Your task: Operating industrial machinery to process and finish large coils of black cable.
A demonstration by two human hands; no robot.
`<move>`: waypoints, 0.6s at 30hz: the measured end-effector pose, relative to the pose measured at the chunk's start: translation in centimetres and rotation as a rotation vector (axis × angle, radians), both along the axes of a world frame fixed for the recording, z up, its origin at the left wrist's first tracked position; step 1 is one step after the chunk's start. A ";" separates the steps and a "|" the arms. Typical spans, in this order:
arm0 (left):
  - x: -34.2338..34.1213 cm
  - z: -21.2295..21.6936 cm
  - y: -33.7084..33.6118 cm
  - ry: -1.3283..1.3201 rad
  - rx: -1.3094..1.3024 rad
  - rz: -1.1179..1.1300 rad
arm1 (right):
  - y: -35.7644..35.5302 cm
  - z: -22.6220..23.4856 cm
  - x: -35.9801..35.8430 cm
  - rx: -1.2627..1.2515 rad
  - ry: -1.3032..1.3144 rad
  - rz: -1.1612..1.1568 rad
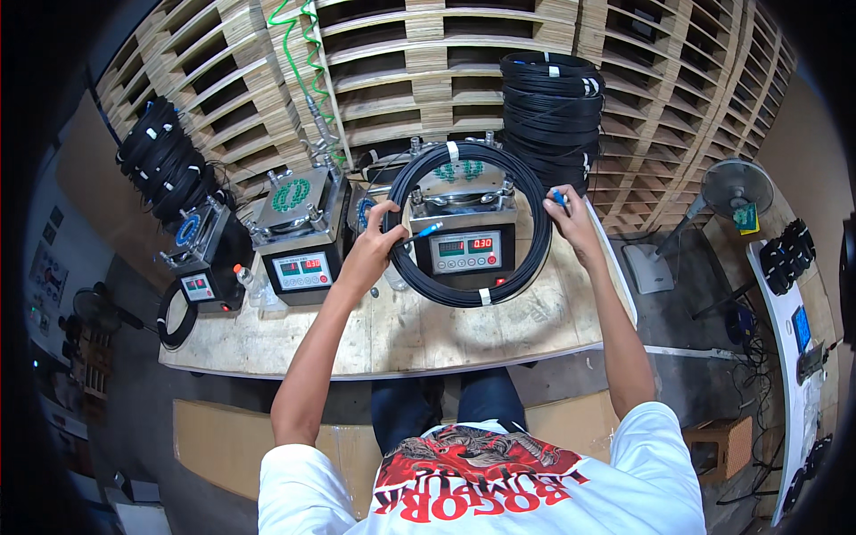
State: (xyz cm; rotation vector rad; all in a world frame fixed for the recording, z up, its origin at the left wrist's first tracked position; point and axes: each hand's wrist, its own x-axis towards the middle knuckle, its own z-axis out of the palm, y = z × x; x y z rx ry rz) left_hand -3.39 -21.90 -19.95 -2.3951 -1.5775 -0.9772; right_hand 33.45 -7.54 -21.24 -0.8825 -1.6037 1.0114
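A coil of black cable (539, 234), bound with white bands, is held up above the table in front of the middle machine. My left hand (367, 253) is closed around the coil's left side. Beside those fingers, a cable end with a blue connector (431, 231) points inward across the ring. At the coil's right edge, my right hand (578, 225) pinches another blue cable connector (559, 196) between thumb and fingers. Through the ring shows the middle machine (464, 260), with a lit display panel and a metal top fixture.
Two similar machines (301, 269) stand to the left, with a clear bottle (256, 287) between them. Stacked black coils (548, 120) rise at the back right, more coils (162, 160) at the far left. Wooden pallets (383, 80) line the back. A fan (736, 189) stands right of the table (267, 343).
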 end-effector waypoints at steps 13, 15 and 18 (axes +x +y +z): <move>-1.9 -1.9 3.3 0.142 -0.001 0.082 | 3.0 -2.4 -1.4 -0.121 -0.059 0.074; -1.9 -2.8 3.9 0.131 -0.061 0.095 | 3.5 -3.2 -1.3 -0.107 -0.094 0.080; -1.7 -4.3 2.9 0.130 -0.056 0.080 | 2.6 -4.0 -1.5 -0.153 -0.051 0.085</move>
